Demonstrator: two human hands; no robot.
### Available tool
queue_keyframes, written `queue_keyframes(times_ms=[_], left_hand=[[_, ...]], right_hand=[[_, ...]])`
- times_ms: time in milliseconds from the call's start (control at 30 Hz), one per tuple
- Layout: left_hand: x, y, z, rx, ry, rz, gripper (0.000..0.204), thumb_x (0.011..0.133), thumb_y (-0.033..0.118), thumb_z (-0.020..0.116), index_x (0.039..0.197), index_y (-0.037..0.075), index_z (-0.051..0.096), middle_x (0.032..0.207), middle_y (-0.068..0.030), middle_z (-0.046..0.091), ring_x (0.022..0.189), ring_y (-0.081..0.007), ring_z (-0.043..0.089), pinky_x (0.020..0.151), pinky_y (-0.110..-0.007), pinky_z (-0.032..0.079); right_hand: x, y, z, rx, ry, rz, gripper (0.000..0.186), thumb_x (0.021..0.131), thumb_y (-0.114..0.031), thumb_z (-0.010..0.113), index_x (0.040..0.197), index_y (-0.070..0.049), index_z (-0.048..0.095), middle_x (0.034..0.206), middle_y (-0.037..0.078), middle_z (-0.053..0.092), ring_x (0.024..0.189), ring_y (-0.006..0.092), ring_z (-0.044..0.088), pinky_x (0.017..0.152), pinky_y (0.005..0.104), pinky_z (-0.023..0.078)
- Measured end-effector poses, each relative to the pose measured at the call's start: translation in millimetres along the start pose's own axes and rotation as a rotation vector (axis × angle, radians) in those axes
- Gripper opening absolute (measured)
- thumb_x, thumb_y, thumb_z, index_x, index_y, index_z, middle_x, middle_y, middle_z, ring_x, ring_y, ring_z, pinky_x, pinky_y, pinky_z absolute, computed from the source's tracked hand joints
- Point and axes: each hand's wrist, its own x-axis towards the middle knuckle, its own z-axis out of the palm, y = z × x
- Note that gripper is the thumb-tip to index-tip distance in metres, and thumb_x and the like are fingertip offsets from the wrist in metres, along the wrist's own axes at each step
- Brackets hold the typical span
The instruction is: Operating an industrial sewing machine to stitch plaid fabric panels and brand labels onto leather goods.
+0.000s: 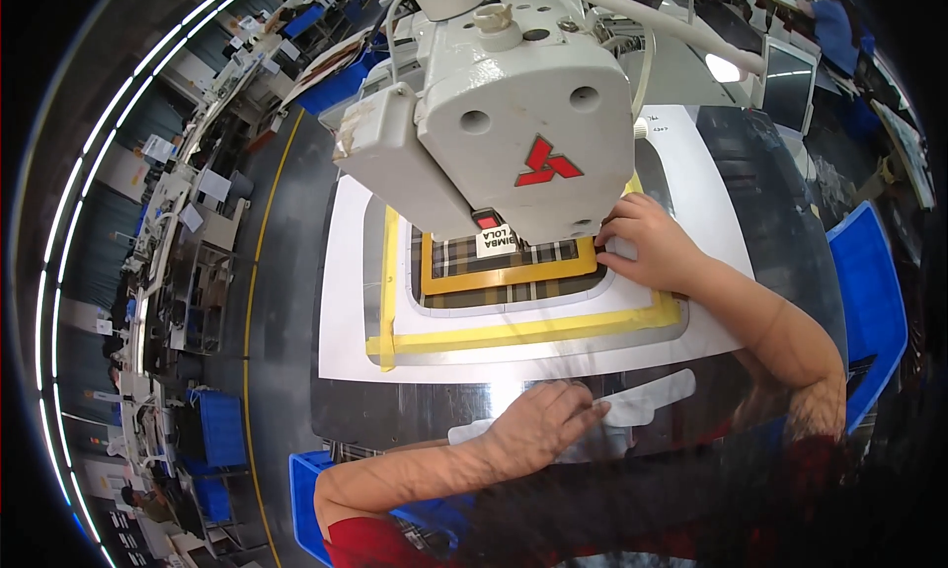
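Observation:
A white industrial sewing machine head (533,123) stands over a flat yellow frame (509,277). Plaid fabric (533,293) in brown, black and white lies in and under that frame, with a small white printed label (497,240) on it below the machine head. My right hand (647,242) is closed at the frame's right edge, thumb and fingertips against it. Near the table's front edge, my left hand (541,422) has bent fingers closed at the end of white, rounded flat pieces (652,398). Its grip is partly hidden.
Beneath the frame lies a white sheet (355,291) edged with yellow tape (523,333) on a dark table (780,207). Blue bins (869,301) stand right of the table and at its lower left (308,509). A monitor (788,86) stands far right; rows of workstations line the left.

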Motion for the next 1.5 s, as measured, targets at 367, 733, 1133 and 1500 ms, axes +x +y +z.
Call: queue_keyframes(times_ms=[367,733,1133,1500], left_hand=[[23.6,-29.9,-19.3,0.048,0.217,-0.047,0.04,0.079,0.018,0.071,0.117,0.008,0.06,0.116,-0.0079,0.059,0.105,-0.0267,0.058,0.089,-0.039,0.047],[-28.3,-24.2,-65.9,-0.017,0.342,0.041,0.034,0.079,0.016,0.072,0.11,0.01,0.061,0.108,-0.0068,0.061,0.097,-0.0272,0.06,0.085,-0.038,0.049],[-63.2,-40.6,-85.6,-0.018,0.347,0.079,0.032,0.077,0.012,0.072,0.108,0.01,0.062,0.108,-0.0063,0.062,0.099,-0.0277,0.061,0.086,-0.038,0.05],[28.8,-10.6,-113.9,-0.299,0.267,-0.298,0.067,0.072,0.004,0.074,0.134,0.011,0.05,0.107,-0.0152,0.065,0.1,-0.0318,0.063,0.084,-0.038,0.05]], right_hand=[[25.0,-53.8,-7.7,-0.718,-0.539,0.055,0.012,0.078,-0.013,0.065,0.085,-0.007,0.071,0.096,0.007,0.063,0.097,0.0218,0.061,0.093,0.0406,0.043],[-14.4,-44.2,-34.0,-0.436,0.004,-0.099,0.003,0.081,-0.006,0.059,0.082,-0.004,0.06,0.089,0.009,0.058,0.093,0.0246,0.057,0.101,0.0401,0.039],[-19.4,-77.7,-55.4,-0.471,-0.062,0.109,0.004,0.083,-0.005,0.059,0.087,-0.004,0.058,0.094,0.01,0.057,0.095,0.029,0.055,0.1,0.043,0.037],[-29.0,-146.7,-75.1,0.422,0.099,0.004,0.006,0.089,-0.009,0.06,0.089,-0.005,0.056,0.093,0.009,0.056,0.095,0.0217,0.055,0.09,0.0322,0.042]])
